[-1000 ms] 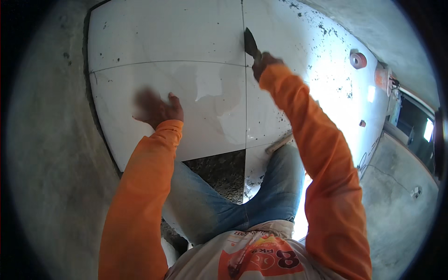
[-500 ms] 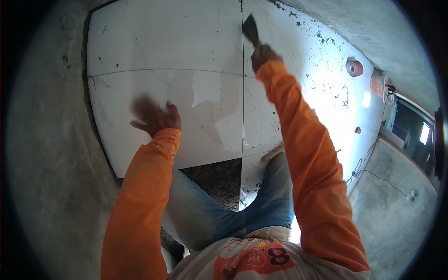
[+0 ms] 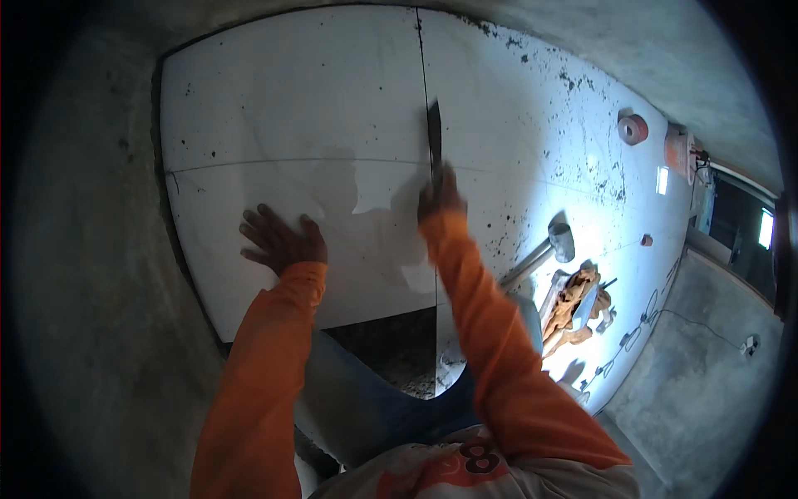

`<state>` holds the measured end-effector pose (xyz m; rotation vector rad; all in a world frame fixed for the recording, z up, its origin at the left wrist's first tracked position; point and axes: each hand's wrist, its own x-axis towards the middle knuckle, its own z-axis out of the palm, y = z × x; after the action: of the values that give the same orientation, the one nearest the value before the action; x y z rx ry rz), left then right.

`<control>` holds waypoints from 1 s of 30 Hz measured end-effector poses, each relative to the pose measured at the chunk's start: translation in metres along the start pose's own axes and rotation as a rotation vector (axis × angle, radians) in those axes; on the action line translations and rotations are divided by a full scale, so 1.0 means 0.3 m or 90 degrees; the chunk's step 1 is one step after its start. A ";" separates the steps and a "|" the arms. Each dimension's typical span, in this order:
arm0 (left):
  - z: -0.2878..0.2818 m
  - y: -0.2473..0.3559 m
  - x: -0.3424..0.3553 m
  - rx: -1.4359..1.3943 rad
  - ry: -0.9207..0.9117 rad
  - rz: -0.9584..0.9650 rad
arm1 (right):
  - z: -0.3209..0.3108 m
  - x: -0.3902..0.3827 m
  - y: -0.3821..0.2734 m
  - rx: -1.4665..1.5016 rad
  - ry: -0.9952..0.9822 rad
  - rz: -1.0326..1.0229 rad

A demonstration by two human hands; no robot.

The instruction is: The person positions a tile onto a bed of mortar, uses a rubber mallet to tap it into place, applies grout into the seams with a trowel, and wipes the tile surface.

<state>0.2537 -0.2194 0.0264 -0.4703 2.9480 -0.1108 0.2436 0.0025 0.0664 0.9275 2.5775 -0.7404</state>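
Head view. The right hand (image 3: 442, 196), just off centre toward 1 o'clock, has its grip clenched around the handle of a dark, narrow metal trowel (image 3: 435, 129). The trowel points toward 12 o'clock, its blade lined up with the thin dark seam (image 3: 421, 50) between glossy white floor tiles (image 3: 291, 91). Whether the blade edge touches the seam cannot be told. The left hand (image 3: 285, 239), at 9 o'clock, has its grip released, fingers spread over a tile, holding nothing.

For good work along the seam, keep the blade parallel to the joint and apply light, even pressure; a twisted edge could chip or scratch the glaze. Keep body weight off the tile edge beside the dark, untiled gap (image 3: 386, 349) at 6 o'clock.

Container: an orange-red cylindrical bucket (image 3: 677, 151) sits between 2 and 3 o'clock. Its contents cannot be determined.
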 end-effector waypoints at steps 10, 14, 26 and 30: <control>0.003 -0.001 -0.002 -0.032 -0.001 -0.003 | -0.040 0.188 -0.114 -0.134 0.038 -0.171; -0.031 0.051 -0.005 -0.009 -0.035 -0.005 | -0.108 0.163 -0.133 0.092 0.095 0.015; -0.003 -0.013 -0.069 0.011 -0.050 -0.004 | -0.043 0.114 -0.028 0.172 -0.050 0.106; -0.012 -0.003 0.001 -0.004 -0.008 -0.002 | -0.047 0.184 -0.068 -0.094 0.046 -0.145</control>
<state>0.2530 -0.2201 0.0301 -0.4753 2.9361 -0.0987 0.1875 0.0245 0.0613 0.6348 2.7887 -0.5729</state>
